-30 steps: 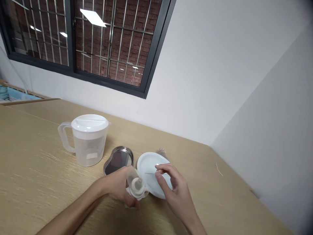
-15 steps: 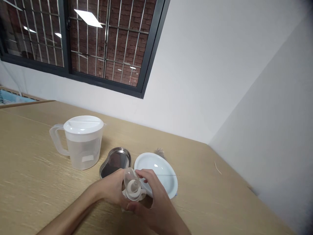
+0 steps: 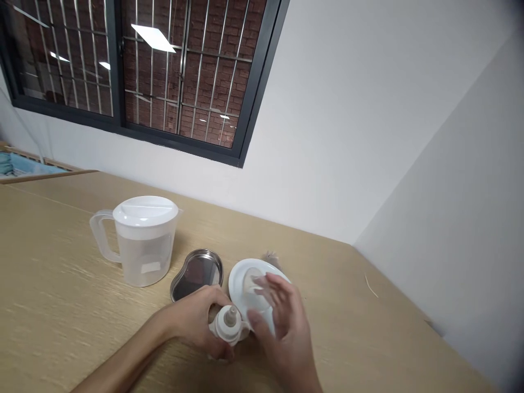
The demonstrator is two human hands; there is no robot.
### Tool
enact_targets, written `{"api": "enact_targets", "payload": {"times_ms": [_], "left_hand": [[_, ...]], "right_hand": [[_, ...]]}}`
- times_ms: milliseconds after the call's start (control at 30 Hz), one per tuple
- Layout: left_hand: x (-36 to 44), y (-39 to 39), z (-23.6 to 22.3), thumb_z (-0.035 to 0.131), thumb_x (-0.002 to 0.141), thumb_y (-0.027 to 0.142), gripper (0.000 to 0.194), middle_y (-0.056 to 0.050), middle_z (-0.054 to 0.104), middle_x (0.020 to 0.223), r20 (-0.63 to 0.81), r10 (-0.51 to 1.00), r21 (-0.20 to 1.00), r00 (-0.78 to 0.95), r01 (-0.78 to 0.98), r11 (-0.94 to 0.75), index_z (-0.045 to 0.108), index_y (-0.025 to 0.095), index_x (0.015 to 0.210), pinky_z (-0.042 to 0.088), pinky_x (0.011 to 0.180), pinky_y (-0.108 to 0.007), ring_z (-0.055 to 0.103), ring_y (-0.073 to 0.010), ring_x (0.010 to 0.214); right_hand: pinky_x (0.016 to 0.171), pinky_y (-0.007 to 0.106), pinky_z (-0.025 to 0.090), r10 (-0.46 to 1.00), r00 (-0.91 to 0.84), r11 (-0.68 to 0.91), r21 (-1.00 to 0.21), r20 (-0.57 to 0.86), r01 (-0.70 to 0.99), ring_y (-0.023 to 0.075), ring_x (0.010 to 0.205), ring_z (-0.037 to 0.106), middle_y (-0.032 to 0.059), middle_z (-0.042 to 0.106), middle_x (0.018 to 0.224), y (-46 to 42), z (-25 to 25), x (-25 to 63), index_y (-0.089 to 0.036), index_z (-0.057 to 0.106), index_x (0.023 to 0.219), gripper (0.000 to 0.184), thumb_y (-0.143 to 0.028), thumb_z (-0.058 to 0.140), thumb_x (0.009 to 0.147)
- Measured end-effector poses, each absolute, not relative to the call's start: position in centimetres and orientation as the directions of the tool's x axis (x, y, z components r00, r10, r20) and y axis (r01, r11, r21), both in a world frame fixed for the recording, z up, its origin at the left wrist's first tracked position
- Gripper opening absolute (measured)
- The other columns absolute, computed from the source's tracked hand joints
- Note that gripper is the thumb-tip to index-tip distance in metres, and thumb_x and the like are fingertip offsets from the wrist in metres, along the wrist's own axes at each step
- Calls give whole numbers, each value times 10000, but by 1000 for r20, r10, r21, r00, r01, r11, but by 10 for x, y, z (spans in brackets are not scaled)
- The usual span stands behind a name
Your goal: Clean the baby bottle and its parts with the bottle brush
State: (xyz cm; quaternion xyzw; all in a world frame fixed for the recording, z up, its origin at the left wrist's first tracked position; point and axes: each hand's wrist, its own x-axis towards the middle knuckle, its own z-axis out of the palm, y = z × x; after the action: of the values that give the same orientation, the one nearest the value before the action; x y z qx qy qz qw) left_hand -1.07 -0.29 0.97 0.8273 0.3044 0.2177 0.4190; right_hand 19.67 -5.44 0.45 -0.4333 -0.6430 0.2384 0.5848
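Observation:
My left hand (image 3: 207,322) is wrapped round a baby bottle (image 3: 229,330) with a white collar, a teat on top and a side handle. Over the white oval dish (image 3: 237,270), my right hand (image 3: 280,322) has its fingers curved round a clear dome-shaped bottle cap (image 3: 251,279), somewhat blurred by motion. The cap is apart from the bottle, so the teat is bare. Just beyond my left hand lies a kidney-shaped steel tray (image 3: 198,273). The bottle's lower body is mostly hidden by my hand.
A clear plastic pitcher (image 3: 146,254) with a white lid stands at the left, handle turned left. Behind the dish sits a small grey bristly thing (image 3: 271,257). A thin pale strip (image 3: 371,286) lies on the table at the right. A wall and barred window are behind.
My right hand has lifted the clear cap off the baby bottle and moved it right, over the dish. The left hand keeps its hold on the bottle. The view has shifted slightly.

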Motion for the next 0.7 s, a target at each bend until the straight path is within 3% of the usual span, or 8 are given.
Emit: {"api": "enact_targets", "payload": {"times_ms": [133,333,567,700], "left_hand": [[-9,-2,8,883,458,219,507,21,712,952,132,719,800,682,355,-483,767,251,950,469,797,-266,617,-219,924],[-9,-1,7,868,448,197,646,-8,711,1068,108,717,773,689,395,-496,741,254,1079,475,880,-303,609,-251,1004],[-13,-6,10,872,477,240,748,-66,641,1182,99,749,750,655,445,-490,674,230,1199,447,1020,-410,584,-297,1112],[-13,-6,11,871,473,229,785,-67,623,1221,94,756,752,647,452,-480,647,238,1225,442,1046,-425,575,-303,1147]], "right_hand": [[904,420,583,853,192,425,-860,485,281,261,1116,670,142,646,1256,-37,10,236,-246,492,1250,476,-430,696,861],[830,412,576,864,110,304,-682,492,665,231,892,680,87,674,1024,-29,3,271,-207,607,1198,469,-489,674,829],[947,461,399,954,12,139,-474,300,869,282,996,629,64,704,961,-35,-5,258,-252,673,949,307,-538,600,860],[928,458,336,962,-18,135,-416,273,899,303,1059,592,57,711,1012,-33,-8,247,-276,682,939,243,-493,588,886]]}}
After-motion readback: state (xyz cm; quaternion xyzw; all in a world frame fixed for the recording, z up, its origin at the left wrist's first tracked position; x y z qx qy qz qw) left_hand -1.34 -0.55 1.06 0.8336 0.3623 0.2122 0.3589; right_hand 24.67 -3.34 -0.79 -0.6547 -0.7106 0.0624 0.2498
